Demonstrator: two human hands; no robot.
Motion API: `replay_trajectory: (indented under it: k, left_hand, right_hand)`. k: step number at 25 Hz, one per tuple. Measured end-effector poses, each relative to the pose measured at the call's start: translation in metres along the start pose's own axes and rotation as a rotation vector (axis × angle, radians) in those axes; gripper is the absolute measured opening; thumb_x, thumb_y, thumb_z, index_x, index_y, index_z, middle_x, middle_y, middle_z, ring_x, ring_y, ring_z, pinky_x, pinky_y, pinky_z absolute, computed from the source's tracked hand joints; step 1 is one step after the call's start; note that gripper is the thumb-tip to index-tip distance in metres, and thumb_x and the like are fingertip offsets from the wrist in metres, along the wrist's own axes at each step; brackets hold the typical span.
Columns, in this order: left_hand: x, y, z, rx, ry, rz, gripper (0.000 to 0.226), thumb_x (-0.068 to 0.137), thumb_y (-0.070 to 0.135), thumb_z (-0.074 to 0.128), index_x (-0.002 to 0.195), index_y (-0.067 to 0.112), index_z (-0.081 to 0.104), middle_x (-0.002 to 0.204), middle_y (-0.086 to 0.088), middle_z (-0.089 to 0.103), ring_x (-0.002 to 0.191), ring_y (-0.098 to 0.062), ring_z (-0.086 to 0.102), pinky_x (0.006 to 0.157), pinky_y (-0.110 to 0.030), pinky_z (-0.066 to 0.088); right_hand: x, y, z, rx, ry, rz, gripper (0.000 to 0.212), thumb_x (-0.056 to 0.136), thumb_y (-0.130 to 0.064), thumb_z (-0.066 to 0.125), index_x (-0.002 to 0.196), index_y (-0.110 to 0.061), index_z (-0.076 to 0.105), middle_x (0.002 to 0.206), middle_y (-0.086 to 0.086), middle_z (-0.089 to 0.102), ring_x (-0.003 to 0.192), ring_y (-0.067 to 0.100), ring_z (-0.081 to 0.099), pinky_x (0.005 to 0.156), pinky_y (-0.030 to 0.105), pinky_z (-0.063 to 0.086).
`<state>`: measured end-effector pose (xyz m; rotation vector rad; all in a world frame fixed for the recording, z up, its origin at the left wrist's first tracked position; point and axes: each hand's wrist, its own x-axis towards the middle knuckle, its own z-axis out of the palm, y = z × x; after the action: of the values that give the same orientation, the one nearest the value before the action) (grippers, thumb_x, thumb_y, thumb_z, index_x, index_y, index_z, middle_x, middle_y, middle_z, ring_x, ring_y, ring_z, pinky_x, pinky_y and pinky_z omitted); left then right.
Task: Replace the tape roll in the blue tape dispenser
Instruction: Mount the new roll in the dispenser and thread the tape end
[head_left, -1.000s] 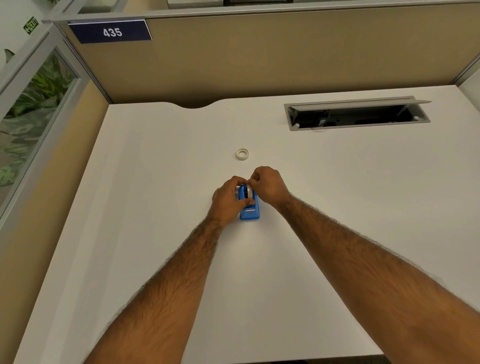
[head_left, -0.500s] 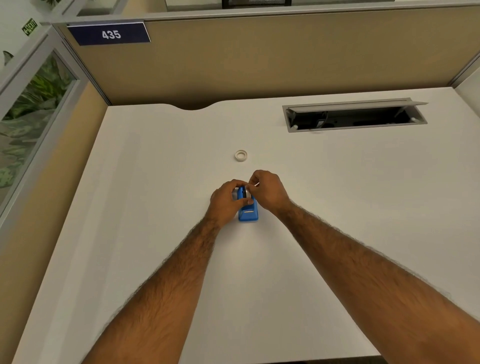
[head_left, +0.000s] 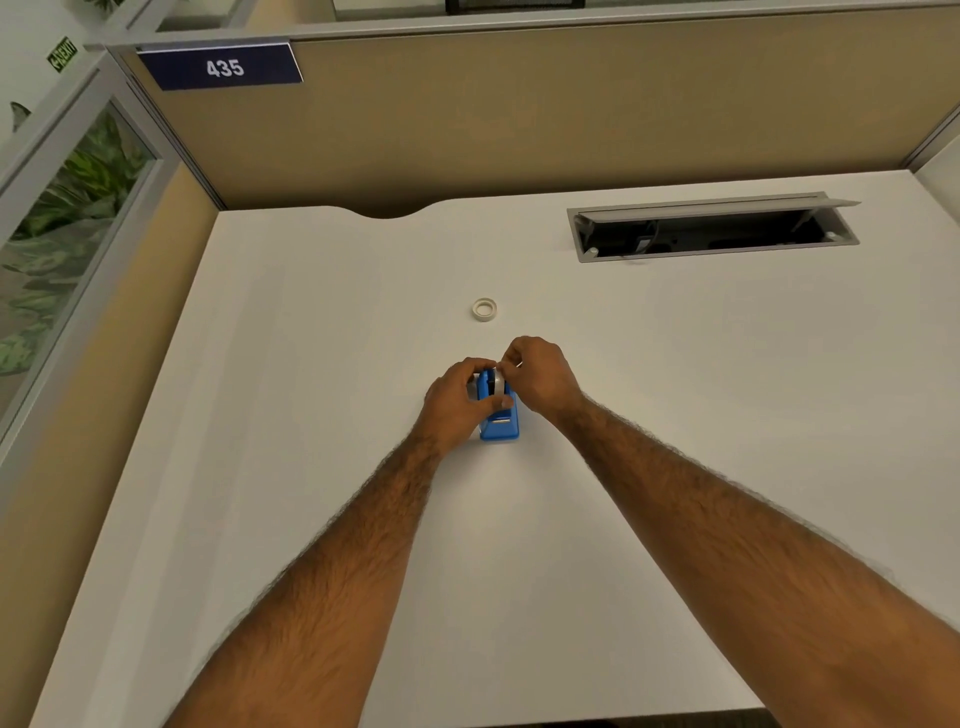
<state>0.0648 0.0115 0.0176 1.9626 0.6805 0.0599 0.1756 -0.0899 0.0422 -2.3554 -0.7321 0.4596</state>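
The blue tape dispenser stands on the white desk in the middle of the view. My left hand wraps around its left side, thumb across the top. My right hand pinches at the tape roll seated in the dispenser's top, fingers closed on the roll's upper edge. Only a grey sliver of that roll shows between my hands. A second small pale tape roll lies flat on the desk just beyond my hands.
An open cable hatch with a raised lid sits at the desk's back right. A tan partition with a "435" sign closes the far edge. A glass panel stands along the left.
Both hands stay on the dispenser with only small finger shifts. The view has drifted slightly, nothing else moved.
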Motion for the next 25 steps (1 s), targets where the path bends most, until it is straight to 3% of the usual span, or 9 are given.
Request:
replay_trajectory:
  k: [6,15,25]
  left_hand:
    - [0.001,0.0,0.0,0.01,0.008,0.01,0.048,0.082,0.031,0.081,0.124,0.021,0.061,0.123,0.003,0.066,0.111,-0.014,0.059,0.1,-0.032,0.048]
    - [-0.002,0.005,0.003,0.013,0.026,0.013,0.051,0.077,0.018,0.084,0.122,0.018,0.059,0.123,0.0,0.065,0.11,-0.018,0.059,0.096,-0.03,0.047]
    - [0.005,-0.005,0.0,-0.003,-0.013,-0.018,0.052,0.084,0.033,0.078,0.131,0.022,0.059,0.131,0.001,0.063,0.117,-0.017,0.059,0.101,-0.034,0.049]
  right_hand:
    - [-0.011,0.005,0.003,0.03,0.017,-0.026,0.008,0.09,-0.02,0.062,0.087,-0.013,0.062,0.091,0.002,0.064,0.082,0.017,0.059,0.067,0.025,0.043]
    - [0.0,-0.002,0.002,-0.04,0.012,-0.013,0.015,0.092,-0.015,0.056,0.092,-0.004,0.066,0.093,0.011,0.068,0.084,0.023,0.062,0.074,0.034,0.051]
    - [-0.01,0.005,0.004,0.018,0.013,-0.006,0.011,0.091,-0.022,0.062,0.094,-0.012,0.064,0.099,0.005,0.065,0.088,0.019,0.061,0.071,0.026,0.045]
